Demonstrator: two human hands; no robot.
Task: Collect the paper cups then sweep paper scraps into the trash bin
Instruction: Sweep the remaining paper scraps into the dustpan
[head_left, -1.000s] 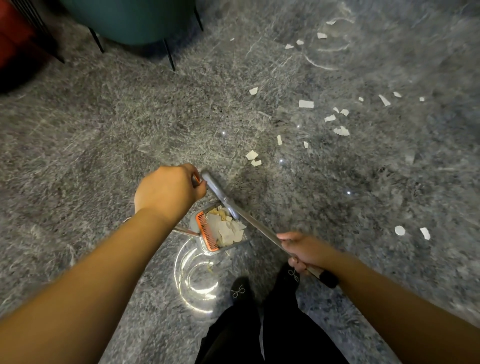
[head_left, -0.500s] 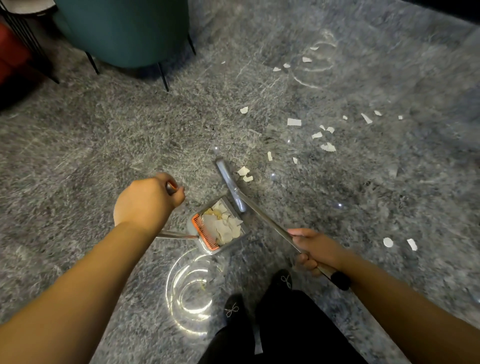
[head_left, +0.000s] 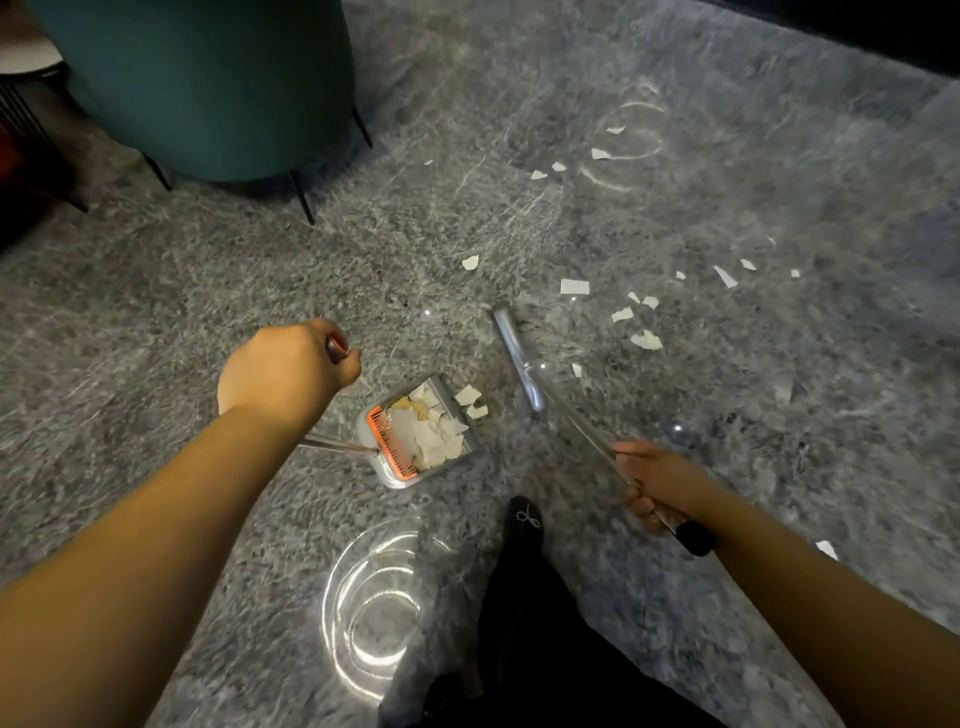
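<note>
My left hand (head_left: 283, 371) grips the top of the dustpan's long handle. The grey dustpan (head_left: 384, 475) with its orange comb stands on the grey floor, holding a heap of white paper scraps (head_left: 431, 434). Two scraps (head_left: 470, 400) lie just outside its mouth. My right hand (head_left: 660, 483) grips the metal broom handle near its black end. The grey broom head (head_left: 517, 358) is to the right of the dustpan, apart from it. Several more scraps (head_left: 644, 338) lie scattered on the floor beyond the broom.
A teal chair (head_left: 208, 88) on thin black legs stands at the back left. My black-clad legs and shoes (head_left: 524, 519) are at the bottom centre. Bright ring-shaped light reflections (head_left: 374, 608) show on the glossy floor. One scrap (head_left: 826, 548) lies beside my right forearm.
The broom head has swung right, away from the dustpan mouth toward the scattered scraps. My left hand and the dustpan have shifted left. The view has tilted a little.
</note>
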